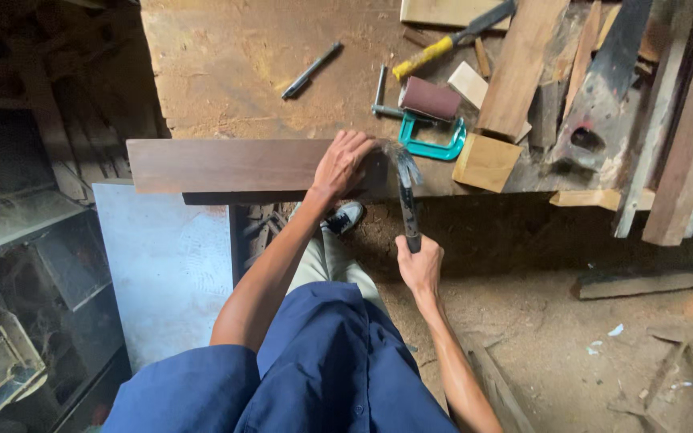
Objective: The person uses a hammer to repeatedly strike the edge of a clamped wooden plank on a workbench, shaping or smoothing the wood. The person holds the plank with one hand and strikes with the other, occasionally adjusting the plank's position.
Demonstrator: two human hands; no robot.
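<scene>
From the head camera, a dark brown plank — smooth, long, straight-edged — lies along the near edge of the dusty worktop, one end jutting past it. The left hand presses flat on the plank, its grip released. The right hand is clenched on a hammer — head blurred beside the left fingers. A teal clamp lies close behind.

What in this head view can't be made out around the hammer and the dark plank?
- Hammer head: motion-blurred, its contact point unreadable.
- Any nail under the left hand: hidden by the fingers.
- Dark plank right end: covered by that hand.
- Right hand grip: seen from the back, fingers hidden.
- Teal clamp: partly hidden by a sanding block.
</scene>
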